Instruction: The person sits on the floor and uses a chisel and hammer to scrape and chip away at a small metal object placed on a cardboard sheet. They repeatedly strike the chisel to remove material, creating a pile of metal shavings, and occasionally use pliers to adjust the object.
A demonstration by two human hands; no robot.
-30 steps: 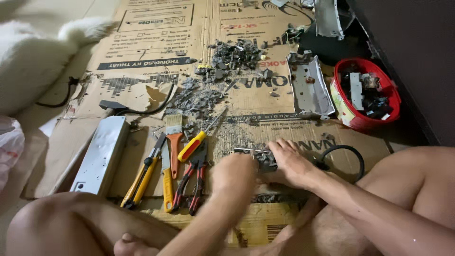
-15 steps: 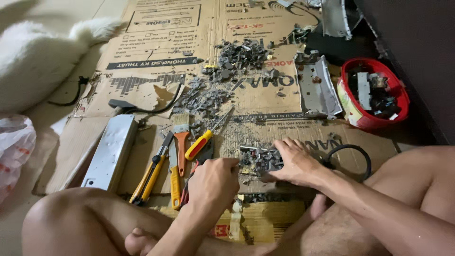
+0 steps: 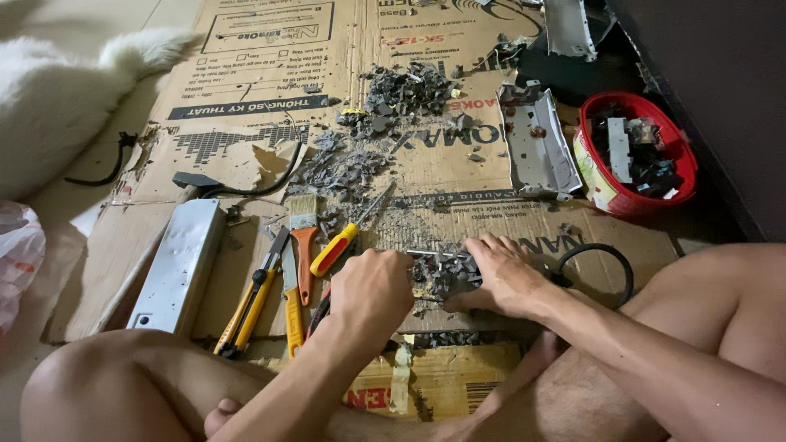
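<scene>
Cardboard (image 3: 270,123): flattened boxes spread over the floor, seemingly as a work mat, running from under the fingers to well beyond them.
Person: seated on the mat with bare legs either side of the work, both arms reaching in to one spot.
Metal case (image 3: 176,266): a long silver housing lying flat, well left of the fingers, its length running away from the person.
Bracket (image 3: 536,143): a bent grey metal piece, up and right of the fingers, beside the bowl.
Bowl (image 3: 634,155): red, far right of the fingers, holding dark parts, probably sorted there.
Scrap (image 3: 385,123): grey fragments heaped beyond the fingers, likely the stripped waste.
Tools: yellow-handled pliers (image 3: 250,303), an orange-handled brush (image 3: 304,237) and a red-and-yellow screwdriver (image 3: 340,245) lie side by side just left of the fingers, handles mostly toward the person, it seems for quick pick-up.
Cable loop (image 3: 602,262): black, just right of the right-hand fingers.
Left hand (image 3: 372,290): fingers curled shut; whether they grip a tool or the part itself cannot be told.
Right hand (image 3: 499,274): fingers spread over the part, pressing it onto the cardboard, apparently to steady it.
Part (image 3: 442,274): a small dark metal assembly on the mat between the two hands, touching both; its long axis runs left to right, a thin rod end pointing left.
</scene>
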